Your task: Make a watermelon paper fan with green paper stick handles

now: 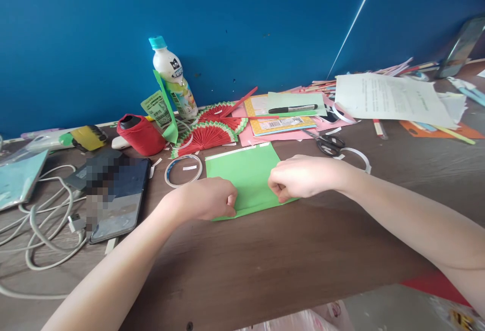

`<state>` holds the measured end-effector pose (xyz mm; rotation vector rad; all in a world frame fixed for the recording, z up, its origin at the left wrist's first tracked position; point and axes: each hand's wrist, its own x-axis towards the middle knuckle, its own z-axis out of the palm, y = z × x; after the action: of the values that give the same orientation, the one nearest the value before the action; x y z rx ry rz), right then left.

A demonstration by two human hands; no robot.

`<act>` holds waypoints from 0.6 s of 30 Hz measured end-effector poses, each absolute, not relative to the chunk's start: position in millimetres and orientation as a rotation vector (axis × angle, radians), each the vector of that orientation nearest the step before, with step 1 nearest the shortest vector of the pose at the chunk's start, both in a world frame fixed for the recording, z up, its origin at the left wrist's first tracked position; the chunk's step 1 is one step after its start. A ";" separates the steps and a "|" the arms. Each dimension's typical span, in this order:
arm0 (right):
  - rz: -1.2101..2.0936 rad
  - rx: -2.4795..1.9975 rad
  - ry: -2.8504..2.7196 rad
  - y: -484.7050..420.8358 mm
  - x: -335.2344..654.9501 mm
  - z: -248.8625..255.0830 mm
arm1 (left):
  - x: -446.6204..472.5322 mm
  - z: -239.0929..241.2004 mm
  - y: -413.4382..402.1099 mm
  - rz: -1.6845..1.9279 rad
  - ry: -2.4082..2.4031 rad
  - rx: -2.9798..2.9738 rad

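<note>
Left hand [206,199] and right hand [303,177] both close on the near edge of a green sheet [248,174]. Their fingers are curled in and pinched together on the paper, the left at its 7 o'clock corner, the right at its 4 o'clock corner. The sheet lies flat on the brown surface [265,250], around the middle of the view, with a white strip along its far edge.

Just beside the sheet at 9 o'clock lies a tape ring [183,170], and further out the same way a dark phone [117,197] and loose white cables [38,220]. Red and green paper fans [206,134] sit near at 11 o'clock, with a white bottle [174,81] standing upright behind them against the blue wall. Scissors [326,143] lie at 2 o'clock, and a black marker [292,109] lies at 1 o'clock on coloured papers.
</note>
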<state>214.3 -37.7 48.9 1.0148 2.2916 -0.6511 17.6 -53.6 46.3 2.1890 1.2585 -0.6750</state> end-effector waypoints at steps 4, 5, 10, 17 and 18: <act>-0.625 1.026 2.287 -39.1 212.8 49.5 | 16.6 45.6 -53.4 -0.682 1.243 2.211; -0.621 1.031 2.288 -39.2 212.5 49.4 | 16.3 45.4 -53.3 -0.688 1.239 2.217; -0.634 1.026 2.285 -37.1 212.8 48.4 | 17.4 45.8 -53.1 -0.734 1.246 2.216; -0.655 1.036 2.266 -36.0 213.4 47.3 | 20.3 48.1 -53.7 -0.747 1.287 2.171; -0.651 1.031 2.268 -36.3 213.2 47.3 | 20.0 48.0 -53.7 -0.754 1.283 2.175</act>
<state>213.2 -36.3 47.3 1.0310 2.2684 -0.6510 20.0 -53.7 48.0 2.1752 1.2827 -0.7536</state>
